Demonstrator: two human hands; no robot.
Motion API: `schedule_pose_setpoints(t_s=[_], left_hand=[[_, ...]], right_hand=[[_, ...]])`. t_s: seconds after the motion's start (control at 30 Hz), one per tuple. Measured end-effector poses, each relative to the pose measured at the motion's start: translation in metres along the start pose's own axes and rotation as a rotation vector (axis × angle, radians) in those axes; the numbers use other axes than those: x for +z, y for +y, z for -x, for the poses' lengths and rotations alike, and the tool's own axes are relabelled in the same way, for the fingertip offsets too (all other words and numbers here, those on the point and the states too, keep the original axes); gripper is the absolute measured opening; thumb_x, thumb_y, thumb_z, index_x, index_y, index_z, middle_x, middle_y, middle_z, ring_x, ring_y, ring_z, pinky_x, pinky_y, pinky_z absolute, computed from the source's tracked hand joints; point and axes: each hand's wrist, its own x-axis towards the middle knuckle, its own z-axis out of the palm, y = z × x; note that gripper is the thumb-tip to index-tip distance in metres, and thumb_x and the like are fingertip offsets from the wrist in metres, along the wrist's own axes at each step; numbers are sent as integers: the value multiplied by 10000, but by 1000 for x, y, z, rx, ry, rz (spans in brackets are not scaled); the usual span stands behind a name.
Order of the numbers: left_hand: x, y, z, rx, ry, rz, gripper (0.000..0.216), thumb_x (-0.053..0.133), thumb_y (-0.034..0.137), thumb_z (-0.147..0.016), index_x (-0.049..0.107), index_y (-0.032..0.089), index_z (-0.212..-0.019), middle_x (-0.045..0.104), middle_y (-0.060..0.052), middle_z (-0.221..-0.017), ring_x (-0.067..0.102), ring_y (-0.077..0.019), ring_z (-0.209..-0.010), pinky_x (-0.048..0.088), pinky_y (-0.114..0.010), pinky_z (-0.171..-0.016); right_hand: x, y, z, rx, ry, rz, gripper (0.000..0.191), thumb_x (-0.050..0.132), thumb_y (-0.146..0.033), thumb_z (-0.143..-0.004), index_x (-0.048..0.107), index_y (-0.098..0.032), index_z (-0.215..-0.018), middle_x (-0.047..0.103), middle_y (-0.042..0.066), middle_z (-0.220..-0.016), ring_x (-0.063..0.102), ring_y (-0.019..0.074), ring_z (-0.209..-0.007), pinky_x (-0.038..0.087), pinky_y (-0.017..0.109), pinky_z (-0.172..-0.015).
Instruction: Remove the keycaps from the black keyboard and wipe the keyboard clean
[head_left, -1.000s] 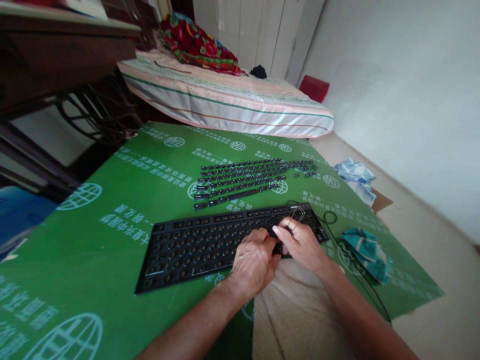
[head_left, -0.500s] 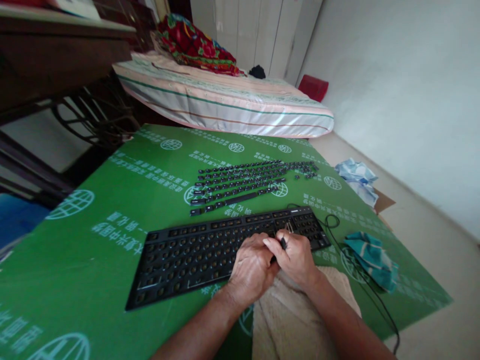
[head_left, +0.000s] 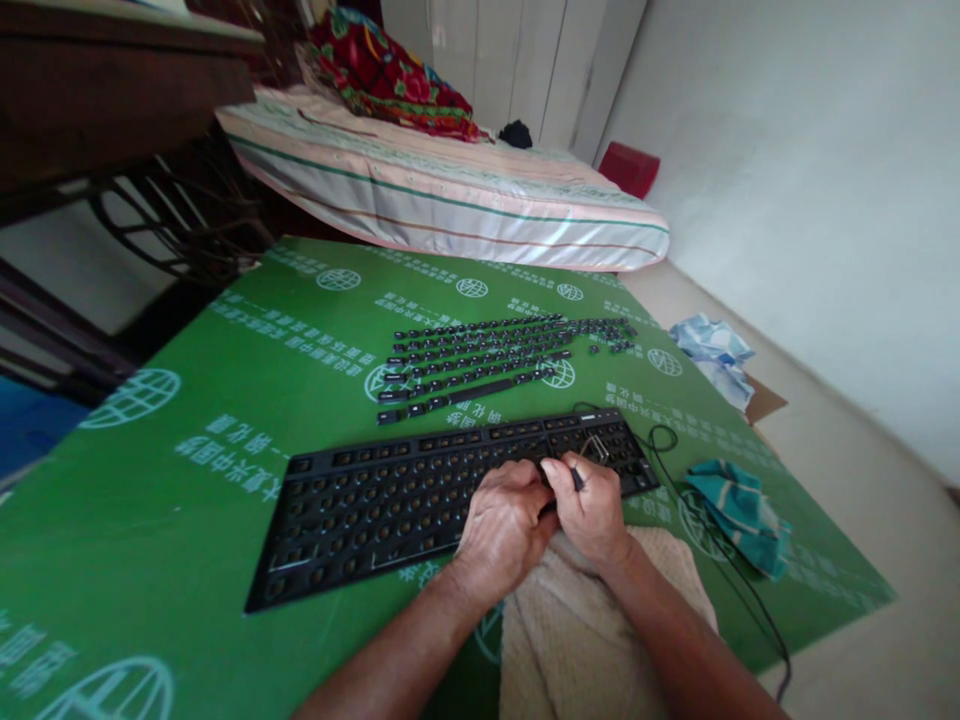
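Note:
A black keyboard [head_left: 375, 495] with its keycaps off lies on a green printed mat [head_left: 225, 400]. My left hand [head_left: 506, 525] rests closed on the keyboard's front edge, fingers curled; what they hold is hidden. My right hand [head_left: 592, 505] is closed on a wire keycap puller [head_left: 592, 450] with a dark handle, its loop over the keyboard's right part. The two hands touch each other. Rows of removed black keycaps [head_left: 480, 360] lie on the mat beyond the keyboard.
The keyboard's black cable [head_left: 667, 445] curls off to the right. A teal cloth [head_left: 739, 510] lies at the mat's right edge and a blue-white cloth [head_left: 712, 350] on the floor. A beige towel [head_left: 592, 630] covers my lap. A mattress [head_left: 450, 200] lies behind; dark furniture stands at left.
My hands shifted slightly on the keyboard's right part, and the puller's loop tips forward again. The view moved a little, so the keyboard sits further left.

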Motion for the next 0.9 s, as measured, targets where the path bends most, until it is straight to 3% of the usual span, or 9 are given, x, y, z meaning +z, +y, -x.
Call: schedule_pose_setpoints(t_s=[0.2,0.37,0.47,0.57,0.67,0.77,0.9], left_hand=[[-1,0,0,-1,0,0,81,649,167,-755,675,167,-678,599,-35,-764,556,-192,-766,442,-305,-692],[-2,-3,-1,-38,52,204,77,637,176,-774,665,156,-704,602,-32,-773,575,-168,-762,457,-269,-694],[-4,-6,-2,-74,87,340,96,594,172,-802,656,161,-729,597,-27,-787,581,-148,-748,458,-244,-681],[-6,-8,-3,-95,94,424,143,548,177,-828,644,157,-724,588,-30,-780,572,-140,-726,453,-237,-661],[-7,-10,-4,-97,92,479,176,504,178,-847,636,157,-732,586,-35,-792,566,-139,-729,452,-241,-668],[-8,-10,-3,-93,80,503,199,482,187,-854,631,162,-724,578,-32,-781,562,-142,-738,451,-244,-674],[-10,-9,-3,-81,70,508,207,494,189,-838,603,167,-664,574,-28,-770,559,-143,-741,446,-240,-666]], right_hand=[[0,3,-2,62,38,-83,398,410,-354,-901,428,-204,-532,453,-24,-462,429,88,-441,343,221,-496],[-8,10,-2,197,143,-231,410,380,-376,-917,465,-192,-561,473,-35,-468,458,85,-431,381,209,-483],[-19,12,-3,170,147,-159,345,416,-349,-906,533,-184,-627,527,-19,-520,506,99,-479,416,217,-512],[-31,12,-1,33,31,-86,214,443,-276,-889,635,-182,-882,639,27,-680,597,133,-629,474,249,-629],[-38,13,3,-98,-170,-128,280,429,-190,-882,606,-207,-1099,683,48,-837,637,143,-750,495,257,-696],[-41,16,5,-172,-343,-156,312,464,-149,-865,589,-211,-1144,682,61,-932,639,148,-818,494,250,-722],[-43,20,0,-197,-476,-94,264,488,-153,-866,611,-203,-1094,677,58,-885,627,150,-772,478,250,-701]])
